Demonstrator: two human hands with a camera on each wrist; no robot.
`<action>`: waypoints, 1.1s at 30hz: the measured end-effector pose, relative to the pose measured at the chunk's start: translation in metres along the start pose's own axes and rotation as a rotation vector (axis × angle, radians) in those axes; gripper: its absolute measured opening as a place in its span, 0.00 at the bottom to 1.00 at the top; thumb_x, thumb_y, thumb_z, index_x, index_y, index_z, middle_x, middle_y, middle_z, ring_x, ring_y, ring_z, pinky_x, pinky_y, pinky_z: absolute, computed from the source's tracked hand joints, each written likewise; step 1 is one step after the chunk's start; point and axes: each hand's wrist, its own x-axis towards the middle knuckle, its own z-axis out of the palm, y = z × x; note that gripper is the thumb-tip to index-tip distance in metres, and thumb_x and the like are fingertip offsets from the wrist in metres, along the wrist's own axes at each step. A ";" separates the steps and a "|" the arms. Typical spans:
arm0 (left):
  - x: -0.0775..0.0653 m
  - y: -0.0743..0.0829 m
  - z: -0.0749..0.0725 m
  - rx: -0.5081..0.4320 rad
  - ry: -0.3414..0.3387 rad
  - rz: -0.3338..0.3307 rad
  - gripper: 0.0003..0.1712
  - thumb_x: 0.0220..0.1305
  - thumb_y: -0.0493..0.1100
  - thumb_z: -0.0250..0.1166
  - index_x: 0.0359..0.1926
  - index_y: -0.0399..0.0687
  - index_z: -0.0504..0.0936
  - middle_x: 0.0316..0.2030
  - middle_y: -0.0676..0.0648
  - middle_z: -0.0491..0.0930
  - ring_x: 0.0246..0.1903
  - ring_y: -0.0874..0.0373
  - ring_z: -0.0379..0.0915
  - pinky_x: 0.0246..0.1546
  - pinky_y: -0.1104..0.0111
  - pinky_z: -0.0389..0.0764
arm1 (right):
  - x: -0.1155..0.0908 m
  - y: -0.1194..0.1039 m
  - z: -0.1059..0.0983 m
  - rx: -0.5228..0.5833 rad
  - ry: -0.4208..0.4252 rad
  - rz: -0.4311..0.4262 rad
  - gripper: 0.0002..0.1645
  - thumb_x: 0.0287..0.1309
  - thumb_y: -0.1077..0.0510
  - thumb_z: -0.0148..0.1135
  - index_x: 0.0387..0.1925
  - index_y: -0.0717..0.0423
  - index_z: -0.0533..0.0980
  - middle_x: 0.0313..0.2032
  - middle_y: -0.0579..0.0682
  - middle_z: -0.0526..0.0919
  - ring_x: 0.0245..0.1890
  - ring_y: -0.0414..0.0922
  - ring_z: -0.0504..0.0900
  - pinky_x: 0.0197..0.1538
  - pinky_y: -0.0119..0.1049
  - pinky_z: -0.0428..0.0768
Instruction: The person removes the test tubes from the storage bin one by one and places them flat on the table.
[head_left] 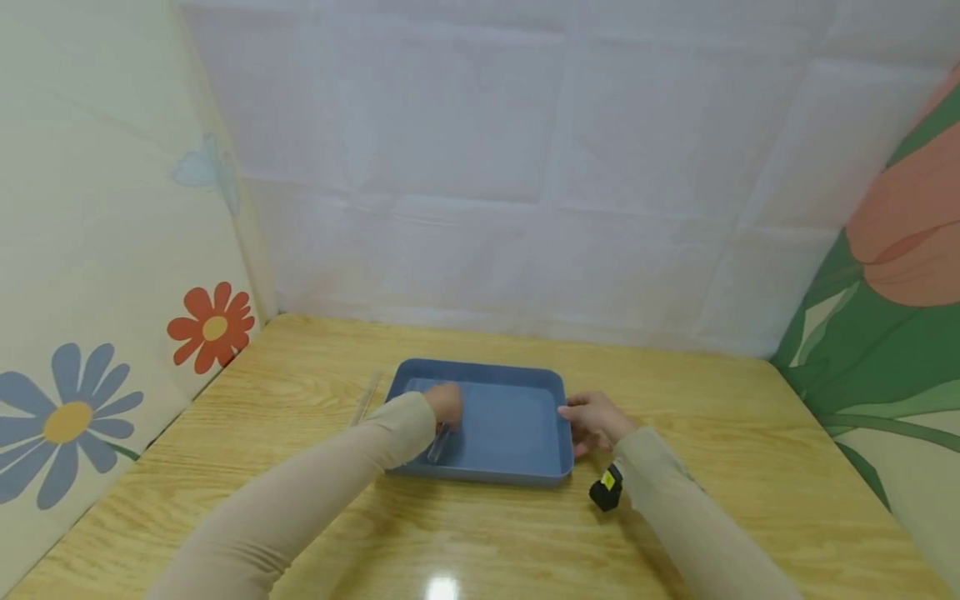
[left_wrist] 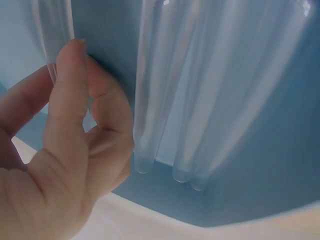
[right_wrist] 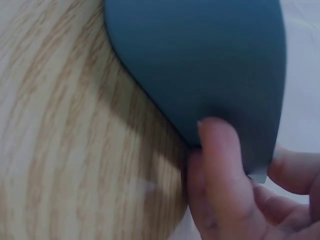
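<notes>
My left hand (head_left: 447, 403) reaches into the left part of a shallow blue tray (head_left: 513, 425). Between thumb and fingers it pinches a clear test tube (left_wrist: 54, 25), tilted inside the tray. Several more clear round-ended test tubes (left_wrist: 147, 135) lie side by side in the tray, seen in the left wrist view. At the tray's right side, my right hand (head_left: 596, 419) holds the wall, with the thumb at the rim and the other fingers against the outside. The right wrist view shows these fingers (right_wrist: 225, 175) touching the blue outer wall.
Left of the tray, a thin clear tube-like item (head_left: 366, 400) lies on the wood-grain table (head_left: 480, 533). A small black device with a yellow label (head_left: 606, 488) is by the right wrist. A white sheet (head_left: 487, 167) hangs behind the table, with flower-printed panels at both sides.
</notes>
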 end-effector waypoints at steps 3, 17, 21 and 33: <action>-0.001 -0.001 0.001 0.011 0.002 0.004 0.03 0.60 0.30 0.63 0.31 0.32 0.78 0.24 0.41 0.76 0.11 0.60 0.64 0.14 0.73 0.71 | 0.000 0.001 0.000 0.000 0.000 0.005 0.30 0.70 0.63 0.52 0.66 0.76 0.58 0.46 0.68 0.78 0.32 0.51 0.81 0.26 0.41 0.83; -0.022 -0.012 -0.020 -0.253 -0.081 0.042 0.23 0.58 0.26 0.60 0.56 0.30 0.73 0.42 0.36 0.76 0.21 0.54 0.75 0.24 0.68 0.81 | -0.003 -0.002 0.000 -0.015 -0.003 0.013 0.30 0.71 0.62 0.52 0.67 0.75 0.58 0.44 0.67 0.78 0.33 0.51 0.80 0.27 0.41 0.83; -0.026 -0.019 -0.024 -0.400 -0.124 0.061 0.37 0.61 0.27 0.59 0.71 0.31 0.59 0.49 0.34 0.76 0.22 0.54 0.76 0.25 0.65 0.81 | -0.004 -0.002 0.000 -0.019 -0.003 0.001 0.30 0.71 0.62 0.52 0.66 0.77 0.58 0.45 0.68 0.78 0.33 0.51 0.80 0.27 0.41 0.83; -0.042 -0.041 -0.039 -0.714 -0.215 0.174 0.40 0.64 0.29 0.60 0.74 0.36 0.53 0.65 0.30 0.63 0.31 0.51 0.79 0.29 0.62 0.82 | -0.005 -0.001 0.000 0.000 0.007 0.003 0.30 0.70 0.62 0.53 0.66 0.76 0.59 0.43 0.65 0.78 0.31 0.50 0.79 0.25 0.39 0.82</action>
